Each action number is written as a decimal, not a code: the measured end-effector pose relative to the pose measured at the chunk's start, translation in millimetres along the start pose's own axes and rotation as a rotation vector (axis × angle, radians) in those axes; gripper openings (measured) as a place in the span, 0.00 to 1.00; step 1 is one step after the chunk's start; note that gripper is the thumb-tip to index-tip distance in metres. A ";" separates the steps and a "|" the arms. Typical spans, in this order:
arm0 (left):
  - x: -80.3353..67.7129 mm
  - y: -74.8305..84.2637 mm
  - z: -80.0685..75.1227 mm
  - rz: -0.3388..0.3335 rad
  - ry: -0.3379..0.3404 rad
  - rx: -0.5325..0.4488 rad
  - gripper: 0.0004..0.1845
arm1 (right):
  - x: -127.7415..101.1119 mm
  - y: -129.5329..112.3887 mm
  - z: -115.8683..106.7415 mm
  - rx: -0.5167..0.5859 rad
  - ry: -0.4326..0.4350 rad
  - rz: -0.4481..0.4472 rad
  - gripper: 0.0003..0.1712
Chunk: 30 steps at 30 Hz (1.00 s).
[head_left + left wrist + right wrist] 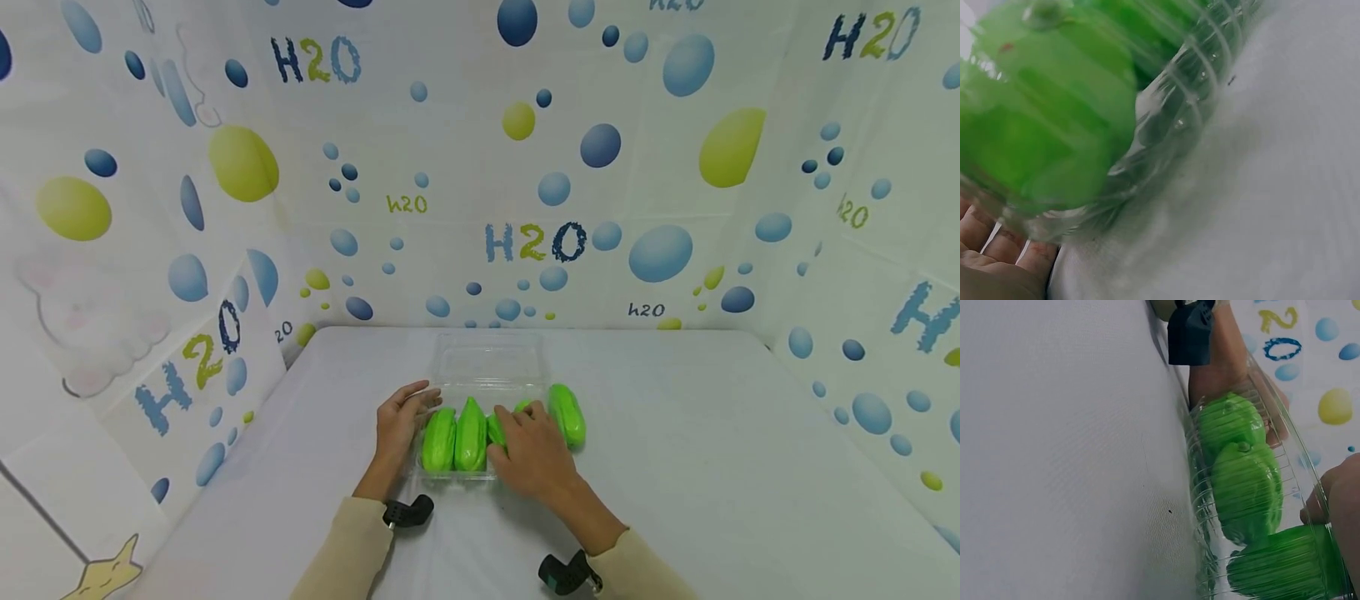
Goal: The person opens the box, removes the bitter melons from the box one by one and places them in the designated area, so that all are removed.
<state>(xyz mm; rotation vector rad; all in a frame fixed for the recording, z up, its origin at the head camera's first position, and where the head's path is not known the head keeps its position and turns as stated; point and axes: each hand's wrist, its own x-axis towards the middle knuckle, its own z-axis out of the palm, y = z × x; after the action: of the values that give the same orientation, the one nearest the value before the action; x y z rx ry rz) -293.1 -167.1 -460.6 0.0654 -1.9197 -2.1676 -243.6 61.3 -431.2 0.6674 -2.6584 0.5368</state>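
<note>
Tray (487, 367) mid-table (675, 467) — room all round

Bright green gourds (469, 435), clear tray (489, 367), white table (675, 450), bubble-patterned walls (525, 167)

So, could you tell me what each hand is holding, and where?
The left hand rests flat against the clear tray's left side. The right hand covers a green vegetable in the tray; its grip cannot be told.

I see a white table (712, 467) walled on three sides by a white backdrop (465, 167) printed with blue and yellow-green bubbles and "H2O" lettering. Low at the left is a yellow star (105, 573), and above it what may be a faint cartoon rabbit (82, 325).
</note>
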 end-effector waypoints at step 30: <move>1.6 -1.5 -0.5 -0.002 0.009 0.001 0.20 | 4.7 5.3 -1.8 0.018 0.221 -0.060 0.16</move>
<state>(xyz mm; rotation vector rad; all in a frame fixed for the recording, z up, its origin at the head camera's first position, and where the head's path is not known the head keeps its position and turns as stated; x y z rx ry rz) -294.8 -167.7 -461.9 0.0767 -1.9164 -2.1643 -249.8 64.7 -429.1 0.6498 -2.4230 0.5822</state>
